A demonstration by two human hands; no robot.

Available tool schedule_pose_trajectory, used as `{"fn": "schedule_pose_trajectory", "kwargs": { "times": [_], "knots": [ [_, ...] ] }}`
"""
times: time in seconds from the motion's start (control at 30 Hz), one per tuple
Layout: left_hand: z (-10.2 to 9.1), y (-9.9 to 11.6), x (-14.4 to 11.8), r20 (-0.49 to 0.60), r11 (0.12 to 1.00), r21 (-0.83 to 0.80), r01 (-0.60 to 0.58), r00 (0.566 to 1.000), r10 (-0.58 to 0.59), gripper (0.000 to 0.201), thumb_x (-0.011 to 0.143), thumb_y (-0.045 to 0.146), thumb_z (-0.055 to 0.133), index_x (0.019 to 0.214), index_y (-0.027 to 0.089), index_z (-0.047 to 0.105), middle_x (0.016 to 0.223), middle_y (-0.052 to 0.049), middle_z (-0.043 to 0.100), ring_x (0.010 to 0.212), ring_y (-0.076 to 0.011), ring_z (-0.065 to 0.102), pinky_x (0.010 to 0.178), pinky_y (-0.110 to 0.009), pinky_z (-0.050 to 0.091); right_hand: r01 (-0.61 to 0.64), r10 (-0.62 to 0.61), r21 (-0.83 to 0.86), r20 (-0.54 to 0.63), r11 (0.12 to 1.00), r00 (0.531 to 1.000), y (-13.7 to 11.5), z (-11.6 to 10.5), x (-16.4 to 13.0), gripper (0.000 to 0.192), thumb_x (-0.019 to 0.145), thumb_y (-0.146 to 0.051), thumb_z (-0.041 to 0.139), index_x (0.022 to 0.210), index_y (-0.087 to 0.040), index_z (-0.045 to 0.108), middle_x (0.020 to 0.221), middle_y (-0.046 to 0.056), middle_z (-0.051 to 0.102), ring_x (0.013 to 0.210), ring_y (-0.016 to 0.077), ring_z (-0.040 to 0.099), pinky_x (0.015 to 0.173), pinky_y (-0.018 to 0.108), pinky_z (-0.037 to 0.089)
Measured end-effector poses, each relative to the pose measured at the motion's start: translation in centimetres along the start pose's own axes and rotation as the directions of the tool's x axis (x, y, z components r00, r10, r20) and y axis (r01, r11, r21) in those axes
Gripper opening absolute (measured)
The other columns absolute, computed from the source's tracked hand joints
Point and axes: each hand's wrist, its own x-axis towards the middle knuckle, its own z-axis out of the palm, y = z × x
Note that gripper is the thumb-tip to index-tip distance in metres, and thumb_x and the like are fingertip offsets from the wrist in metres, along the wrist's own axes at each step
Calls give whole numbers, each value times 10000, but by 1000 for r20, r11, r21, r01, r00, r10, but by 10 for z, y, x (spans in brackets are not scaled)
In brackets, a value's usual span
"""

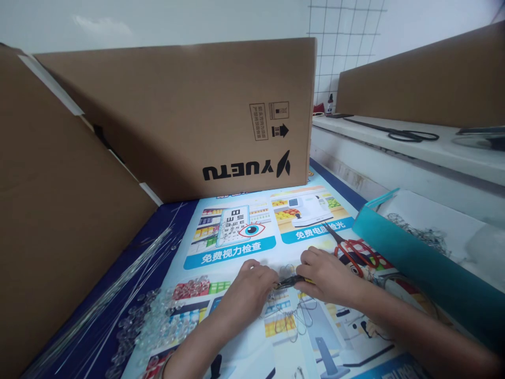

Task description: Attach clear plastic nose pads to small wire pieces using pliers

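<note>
My right hand (329, 276) grips small pliers (289, 282) whose dark jaws point left toward my left hand (252, 287). My left hand is curled, fingertips pinching something thin at the plier tips; I cannot make out exactly what. Bent wire pieces (300, 316) lie on the printed poster (252, 231) just below both hands. Red-handled scissors (351, 250) rest on the poster right behind my right hand.
A pile of clear glass beads (158, 316) and a bundle of thin clear rods (118, 289) lie at the left. Cardboard boxes (189, 116) wall the back and left. A teal tray (414, 258) with wire bits sits at the right; a shelf behind it holds black scissors (410, 135).
</note>
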Motion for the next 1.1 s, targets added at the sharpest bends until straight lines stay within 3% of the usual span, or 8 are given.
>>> {"fn": "schedule_pose_trajectory", "kwargs": {
  "times": [1.1],
  "knots": [
    [3, 4, 1, -17, 995, 71, -74, 997, 76, 239, 762, -12, 373, 736, 197, 486, 664, 18, 543, 645, -143, 486, 865, -365, 321, 62, -59, -58, 42, 996, 997, -4, 1, 2, 246, 837, -410, 502, 794, -181, 582, 814, 51, 540, 835, 205, 452, 671, 307, 363]
  ]
}}
